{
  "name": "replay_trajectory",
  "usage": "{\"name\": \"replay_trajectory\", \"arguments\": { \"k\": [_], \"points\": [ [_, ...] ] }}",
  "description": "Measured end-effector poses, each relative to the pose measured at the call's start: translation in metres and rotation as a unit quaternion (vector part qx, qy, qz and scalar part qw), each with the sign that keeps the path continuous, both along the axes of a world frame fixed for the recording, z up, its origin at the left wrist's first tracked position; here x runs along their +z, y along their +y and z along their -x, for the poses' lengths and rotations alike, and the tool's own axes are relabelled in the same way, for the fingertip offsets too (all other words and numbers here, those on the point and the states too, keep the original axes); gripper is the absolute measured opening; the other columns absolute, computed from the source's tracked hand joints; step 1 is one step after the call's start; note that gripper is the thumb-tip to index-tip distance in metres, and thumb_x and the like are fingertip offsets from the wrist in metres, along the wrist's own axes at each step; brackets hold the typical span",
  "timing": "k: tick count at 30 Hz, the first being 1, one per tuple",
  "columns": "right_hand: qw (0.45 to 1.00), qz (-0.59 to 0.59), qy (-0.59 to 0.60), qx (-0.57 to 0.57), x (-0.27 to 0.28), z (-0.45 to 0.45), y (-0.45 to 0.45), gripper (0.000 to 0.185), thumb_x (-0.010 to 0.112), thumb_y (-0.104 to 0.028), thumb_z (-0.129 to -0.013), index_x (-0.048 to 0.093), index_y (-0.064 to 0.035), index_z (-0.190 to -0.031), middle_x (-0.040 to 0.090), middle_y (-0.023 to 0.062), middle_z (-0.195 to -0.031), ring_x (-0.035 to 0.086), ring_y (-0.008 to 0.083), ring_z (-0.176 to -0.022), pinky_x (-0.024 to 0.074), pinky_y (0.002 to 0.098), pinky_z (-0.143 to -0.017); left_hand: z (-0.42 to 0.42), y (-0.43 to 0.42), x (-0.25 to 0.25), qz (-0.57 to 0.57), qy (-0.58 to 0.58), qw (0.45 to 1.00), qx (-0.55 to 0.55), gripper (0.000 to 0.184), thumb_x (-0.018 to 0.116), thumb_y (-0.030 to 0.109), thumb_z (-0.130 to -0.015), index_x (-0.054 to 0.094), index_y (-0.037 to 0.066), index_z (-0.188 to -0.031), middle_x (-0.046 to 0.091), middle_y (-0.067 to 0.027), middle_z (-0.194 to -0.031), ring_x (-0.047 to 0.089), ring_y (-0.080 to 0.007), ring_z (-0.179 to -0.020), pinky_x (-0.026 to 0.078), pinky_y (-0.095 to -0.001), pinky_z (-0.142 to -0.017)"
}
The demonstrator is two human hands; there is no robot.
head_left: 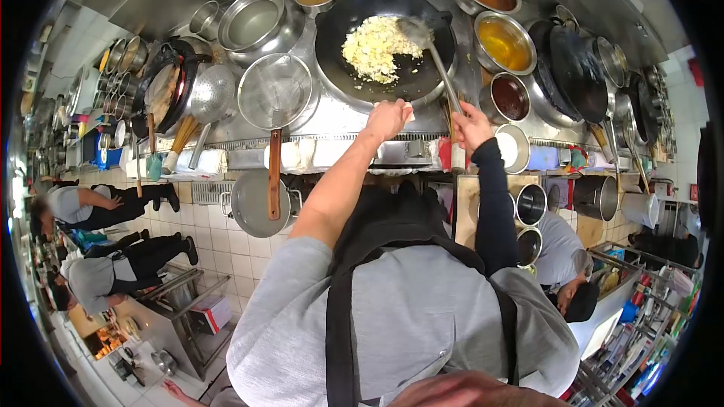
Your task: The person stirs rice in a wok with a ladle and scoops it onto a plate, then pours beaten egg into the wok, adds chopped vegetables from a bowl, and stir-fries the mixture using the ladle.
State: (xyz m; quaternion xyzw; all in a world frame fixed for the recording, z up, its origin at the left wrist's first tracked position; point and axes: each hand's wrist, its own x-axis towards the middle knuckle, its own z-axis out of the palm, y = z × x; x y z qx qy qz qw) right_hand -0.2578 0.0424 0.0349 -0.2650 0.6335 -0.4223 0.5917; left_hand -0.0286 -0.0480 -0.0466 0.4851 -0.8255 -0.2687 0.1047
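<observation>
A black wok (339, 45) sits on the burner in front of me, with yellow and white food (373, 49), resembling fried rice with egg, heaped in its middle and left. My left hand (387, 120) is closed at the wok's near rim on a folded white cloth (409, 113); whether it also grips a wok handle is hidden. My right hand (472, 126) is wrapped round the long handle of a metal wok ladle (445, 79). The ladle's head lies at the right edge of the food, inside the wok.
A wire strainer (275, 90) and a large steel pot (253, 21) stand left of the wok. Bowls of yellow oil (504, 42) and dark red sauce (510, 98) stand right. Another wok (577, 68) is farther right. Co-workers (105, 279) are at left; another person (558, 256) bends at right.
</observation>
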Motion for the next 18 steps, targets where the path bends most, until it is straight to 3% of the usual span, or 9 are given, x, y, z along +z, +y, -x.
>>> {"name": "replay_trajectory", "arguments": {
  "k": [1,2,3,4,5,8,13,16,18],
  "points": [
    [0.999,0.012,-0.018,-0.029,-0.017,-0.012,-0.009,0.055,0.061,-0.014,-0.099,0.042,-0.0023,-0.149,0.054,0.0041,-0.073,0.046,0.0116,-0.047,0.035,0.0287,-0.037,0.001,-0.002,-0.001,0.003,-0.004,1.0,0.001,0.042,0.05,0.043,-0.104,0.064,0.004,-0.106,0.07,-0.027,-0.098,0.065,-0.0453,-0.098,0.051,-0.0536,-0.089],
    [0.964,0.104,0.241,-0.04,-0.079,-0.033,-0.031,0.048,0.061,-0.013,-0.098,0.045,0.0,-0.141,0.055,0.0052,-0.073,0.047,0.0126,-0.047,0.035,0.0294,-0.037,0.001,-0.001,0.0,0.005,-0.009,1.0,0.002,0.041,0.05,0.042,-0.104,0.064,0.005,-0.108,0.07,-0.0267,-0.099,0.065,-0.0446,-0.099,0.05,-0.0528,-0.091],
    [0.855,0.187,0.482,-0.048,-0.133,-0.058,-0.049,0.042,0.061,-0.013,-0.097,0.048,0.0022,-0.134,0.055,0.0063,-0.073,0.048,0.0135,-0.047,0.0351,0.0301,-0.037,0.001,0.002,0.001,0.005,-0.013,1.0,0.001,0.04,0.05,0.041,-0.104,0.065,0.005,-0.109,0.071,-0.0264,-0.101,0.065,-0.044,-0.1,0.05,-0.0521,-0.092],
    [0.962,0.106,0.248,-0.049,-0.096,-0.09,-0.055,0.033,0.061,-0.011,-0.096,0.048,0.0018,-0.124,0.055,0.0071,-0.073,0.048,0.0143,-0.046,0.0358,0.0308,-0.037,-0.001,0.0,-0.003,0.006,-0.013,1.0,-0.009,0.04,0.05,0.041,-0.103,0.064,0.004,-0.109,0.071,-0.026,-0.101,0.065,-0.0433,-0.101,0.05,-0.0515,-0.093],
    [0.999,0.018,-0.005,-0.047,-0.045,-0.113,-0.062,0.025,0.061,-0.01,-0.096,0.049,0.0014,-0.114,0.056,0.0079,-0.072,0.049,0.0152,-0.046,0.0366,0.0315,-0.037,-0.001,0.001,-0.011,0.016,0.013,1.0,-0.01,0.039,0.05,0.041,-0.103,0.063,0.004,-0.11,0.071,-0.0258,-0.1,0.065,-0.0439,-0.1,0.05,-0.0525,-0.092],
    [0.994,0.015,-0.1,0.042,-0.003,-0.081,-0.092,0.02,0.062,-0.01,-0.095,0.047,-0.0019,-0.105,0.055,0.0075,-0.072,0.049,0.0135,-0.047,0.0375,0.0303,-0.038,0.0,0.0,-0.023,0.017,0.034,0.999,0.006,0.04,0.051,0.042,-0.102,0.062,0.005,-0.111,0.071,-0.0236,-0.1,0.064,-0.0436,-0.101,0.05,-0.0537,-0.091],
    [0.939,0.149,0.254,0.176,0.079,-0.052,-0.041,0.049,0.058,-0.015,-0.098,0.045,-0.0013,-0.143,0.059,0.0123,-0.081,0.057,0.016,-0.052,0.0415,0.0352,-0.04,-0.001,0.004,-0.005,-0.006,0.029,0.999,0.022,0.041,0.051,0.043,-0.102,0.064,0.004,-0.108,0.071,-0.0215,-0.102,0.064,-0.0418,-0.103,0.049,-0.0511,-0.093],
    [0.988,0.015,-0.072,0.135,0.095,-0.041,-0.019,0.046,0.053,-0.02,-0.105,0.044,-0.0069,-0.148,0.052,0.0031,-0.078,0.044,0.0079,-0.048,0.0369,0.0253,-0.038,0.003,0.006,-0.004,-0.005,0.047,0.998,0.039,0.041,0.051,0.043,-0.103,0.064,0.004,-0.103,0.071,-0.023,-0.101,0.063,-0.0414,-0.103,0.049,-0.0506,-0.095],
    [0.924,-0.061,-0.368,0.079,0.027,-0.025,-0.03,0.041,0.052,-0.019,-0.107,0.045,-0.0097,-0.146,0.048,-0.0008,-0.074,0.037,0.0035,-0.047,0.0329,0.0205,-0.038,0.003,0.006,0.0,-0.008,0.037,0.998,0.04,0.041,0.051,0.042,-0.103,0.064,0.004,-0.104,0.071,-0.0235,-0.102,0.063,-0.042,-0.103,0.049,-0.0508,-0.095]
  ]
}}
